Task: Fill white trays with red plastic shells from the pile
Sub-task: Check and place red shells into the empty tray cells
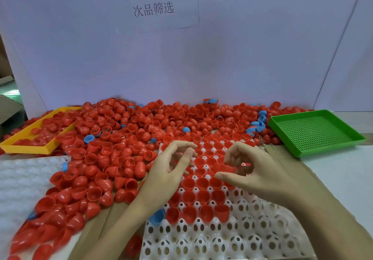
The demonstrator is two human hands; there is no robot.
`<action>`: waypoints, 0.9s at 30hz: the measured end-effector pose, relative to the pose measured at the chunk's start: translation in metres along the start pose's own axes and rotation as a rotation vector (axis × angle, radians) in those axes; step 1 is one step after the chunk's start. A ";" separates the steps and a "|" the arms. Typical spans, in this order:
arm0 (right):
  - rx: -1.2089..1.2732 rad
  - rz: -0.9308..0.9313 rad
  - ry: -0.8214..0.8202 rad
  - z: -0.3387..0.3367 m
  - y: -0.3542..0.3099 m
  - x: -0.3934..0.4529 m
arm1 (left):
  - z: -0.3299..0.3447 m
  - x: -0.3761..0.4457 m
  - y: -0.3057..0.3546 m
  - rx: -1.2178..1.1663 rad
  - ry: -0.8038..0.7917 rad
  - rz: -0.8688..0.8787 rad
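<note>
Hundreds of red shells (125, 151) lie heaped across the table, spilling at far left into a yellow tray (24, 145) and onto a white foam sheet (22, 181). A few blue shells (88, 138) are scattered through the heap. Nearer the centre, the left hand (167, 171) hovers at the left edge of the white tray (242, 237), fingers curled and loosely spread, holding nothing visible. The tray's far rows hold red shells seated open side up; its near rows show bare perforated cups. One blue shell (157, 216) rests against the tray's left edge. The right hand (248, 171) is poised above the filled rows, thumb and fingers curved toward each other; whether they pinch a shell cannot be told. At far right sits a green perforated tray (314, 132).
</note>
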State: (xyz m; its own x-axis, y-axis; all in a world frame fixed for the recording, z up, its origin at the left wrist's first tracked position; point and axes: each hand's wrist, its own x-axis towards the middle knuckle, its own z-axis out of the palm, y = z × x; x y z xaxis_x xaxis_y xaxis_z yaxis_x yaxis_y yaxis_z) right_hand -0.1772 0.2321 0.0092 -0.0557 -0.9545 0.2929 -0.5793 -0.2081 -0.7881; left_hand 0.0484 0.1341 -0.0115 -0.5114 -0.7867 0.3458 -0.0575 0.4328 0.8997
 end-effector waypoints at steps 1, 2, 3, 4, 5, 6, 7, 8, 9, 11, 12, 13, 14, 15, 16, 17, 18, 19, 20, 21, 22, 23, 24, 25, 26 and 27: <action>-0.024 0.021 -0.049 -0.006 0.002 -0.002 | -0.001 0.001 -0.001 0.016 -0.003 -0.005; -0.056 0.040 -0.109 -0.011 0.003 -0.003 | -0.003 0.001 -0.002 0.041 -0.003 -0.007; -0.094 0.059 -0.173 -0.015 0.004 -0.005 | -0.003 0.002 -0.003 0.077 0.000 0.000; -0.121 0.074 -0.237 -0.019 0.005 -0.007 | -0.003 0.003 -0.004 0.122 0.010 0.013; -0.131 0.087 -0.292 -0.022 0.006 -0.009 | -0.004 0.003 -0.005 0.175 0.023 0.032; -0.135 0.101 -0.335 -0.024 0.006 -0.011 | -0.005 0.004 -0.006 0.229 0.035 0.055; -0.142 0.116 -0.372 -0.025 0.006 -0.012 | -0.006 0.005 -0.008 0.281 0.038 0.080; -0.155 0.131 -0.406 -0.026 0.006 -0.013 | -0.007 0.005 -0.009 0.332 0.030 0.106; -0.174 0.144 -0.437 -0.026 0.005 -0.014 | -0.007 0.005 -0.010 0.380 0.015 0.130; -0.216 0.154 -0.466 -0.026 0.006 -0.016 | -0.006 0.004 -0.011 0.441 -0.030 0.178; -0.227 0.154 -0.464 -0.026 0.006 -0.016 | -0.005 0.003 -0.010 0.448 -0.062 0.205; -0.226 0.153 -0.453 -0.025 0.005 -0.016 | -0.004 0.002 -0.009 0.442 -0.105 0.238; -0.220 0.147 -0.433 -0.024 0.005 -0.015 | -0.002 0.001 -0.008 0.428 -0.159 0.276; -0.215 0.133 -0.409 -0.023 0.005 -0.015 | 0.000 -0.001 -0.007 0.411 -0.224 0.313; -0.213 0.116 -0.384 -0.022 0.005 -0.013 | 0.001 -0.003 -0.006 0.397 -0.294 0.340; -0.211 0.101 -0.363 -0.020 0.005 -0.012 | 0.003 -0.005 -0.005 0.391 -0.360 0.357; -0.209 0.086 -0.347 -0.019 0.006 -0.011 | 0.006 -0.007 -0.004 0.394 -0.417 0.371; -0.207 0.073 -0.327 -0.017 0.007 -0.010 | 0.008 -0.009 -0.003 0.404 -0.462 0.386; -0.205 0.059 -0.297 -0.015 0.008 -0.009 | 0.010 -0.011 -0.003 0.417 -0.494 0.400; -0.210 0.046 -0.257 -0.013 0.009 -0.008 | 0.012 -0.012 -0.003 0.430 -0.516 0.412; -0.220 0.034 -0.211 -0.011 0.010 -0.007 | 0.014 -0.013 -0.003 0.440 -0.527 0.426; -0.229 0.022 -0.168 -0.009 0.011 -0.007 | 0.015 -0.014 -0.003 0.451 -0.529 0.438; -0.237 0.010 -0.133 -0.007 0.011 -0.006 | 0.014 -0.014 -0.003 0.464 -0.526 0.447; -0.248 -0.003 -0.106 -0.006 0.011 -0.005 | 0.014 -0.015 -0.002 0.476 -0.522 0.451; -0.264 -0.017 -0.083 -0.004 0.012 -0.004 | 0.013 -0.015 -0.002 0.486 -0.519 0.448; -0.281 -0.032 -0.059 -0.004 0.013 -0.004 | 0.012 -0.015 -0.002 0.491 -0.517 0.441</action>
State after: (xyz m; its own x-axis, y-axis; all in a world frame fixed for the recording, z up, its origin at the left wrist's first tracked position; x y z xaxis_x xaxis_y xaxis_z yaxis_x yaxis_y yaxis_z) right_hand -0.1874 0.2336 0.0000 0.0089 -0.9608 0.2772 -0.7832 -0.1790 -0.5954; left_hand 0.0455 0.1503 -0.0216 -0.8963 -0.2513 0.3654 -0.0656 0.8900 0.4513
